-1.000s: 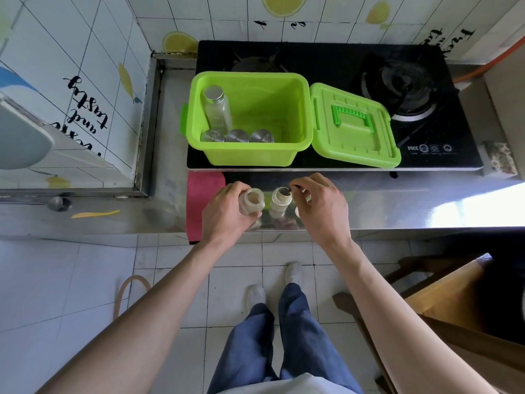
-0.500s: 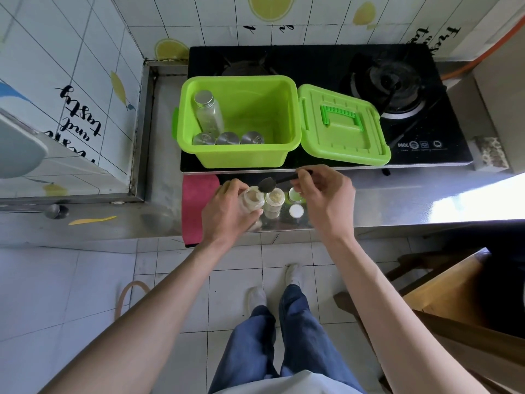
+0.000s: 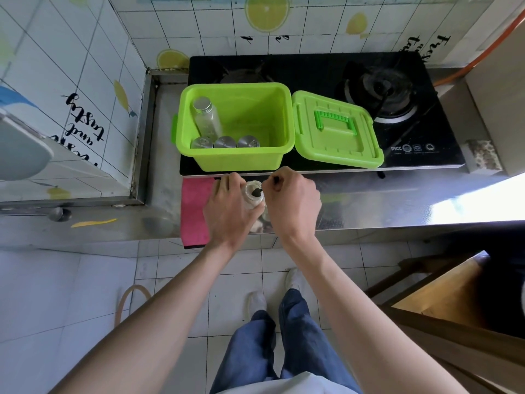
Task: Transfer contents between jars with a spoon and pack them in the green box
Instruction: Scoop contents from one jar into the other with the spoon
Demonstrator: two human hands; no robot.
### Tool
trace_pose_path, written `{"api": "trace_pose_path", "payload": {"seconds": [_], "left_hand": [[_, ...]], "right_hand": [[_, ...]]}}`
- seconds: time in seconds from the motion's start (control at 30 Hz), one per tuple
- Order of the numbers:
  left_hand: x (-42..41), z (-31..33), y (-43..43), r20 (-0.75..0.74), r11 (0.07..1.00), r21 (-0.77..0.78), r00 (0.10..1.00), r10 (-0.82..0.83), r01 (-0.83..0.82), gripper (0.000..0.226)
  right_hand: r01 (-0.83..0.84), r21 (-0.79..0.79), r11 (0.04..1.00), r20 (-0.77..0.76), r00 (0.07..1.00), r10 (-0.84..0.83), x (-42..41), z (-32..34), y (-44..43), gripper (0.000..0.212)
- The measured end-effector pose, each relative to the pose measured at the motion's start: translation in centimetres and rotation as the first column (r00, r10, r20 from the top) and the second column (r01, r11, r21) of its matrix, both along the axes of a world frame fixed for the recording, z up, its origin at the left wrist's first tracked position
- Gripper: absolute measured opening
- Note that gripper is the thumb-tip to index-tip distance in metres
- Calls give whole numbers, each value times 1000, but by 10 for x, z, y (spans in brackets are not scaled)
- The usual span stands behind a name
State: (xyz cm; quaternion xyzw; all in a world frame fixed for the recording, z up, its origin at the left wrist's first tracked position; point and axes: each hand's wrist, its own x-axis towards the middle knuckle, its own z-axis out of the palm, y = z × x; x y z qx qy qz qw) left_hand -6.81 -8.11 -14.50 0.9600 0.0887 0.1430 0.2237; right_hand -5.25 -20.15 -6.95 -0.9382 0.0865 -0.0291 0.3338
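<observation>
On the steel counter [image 3: 383, 200] in front of the stove [image 3: 312, 72], seen from the head camera, the left hand [image 3: 230, 211] wraps its fingers and thumb round a small open jar [image 3: 251, 199] and holds it tilted, the mouth facing up and away from the person. The right hand [image 3: 292, 203] is curled just beside it, pinching the handle of a dark spoon [image 3: 258, 191] whose bowl sits at the jar's mouth. The two hands almost touch. What lies under the right hand is hidden.

Behind them on the stove stands the green box [image 3: 235, 163], open, with a tall capped jar [image 3: 206, 118] leaning in its left corner and three small capped jars [image 3: 225, 142] in a row along the near wall. Its lid [image 3: 335, 132] lies just beside it on the right. A pink cloth [image 3: 194, 211] lies left of the left hand.
</observation>
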Motion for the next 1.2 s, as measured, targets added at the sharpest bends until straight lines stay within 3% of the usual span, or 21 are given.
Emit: {"api": "trace_pose_path", "payload": {"seconds": [0.13, 0.4, 0.73, 1.2], "left_hand": [[-3, 4, -3, 14, 1000, -14, 1000, 2, -2, 41], [-2, 8, -7, 12, 1000, -20, 1000, -8, 8, 53], [0, 5, 1, -18, 999, -17, 999, -43, 42, 50], [-5, 14, 5, -24, 997, -60, 999, -47, 45, 50]], "right_hand": [[-26, -48, 999, 30, 999, 27, 0, -6, 2, 17], [-103, 47, 994, 146, 985, 95, 0, -22, 4, 19], [-75, 427, 901, 31, 997, 68, 6, -25, -20, 15], [58, 613, 788, -111, 994, 13, 3, -22, -41, 16]]}}
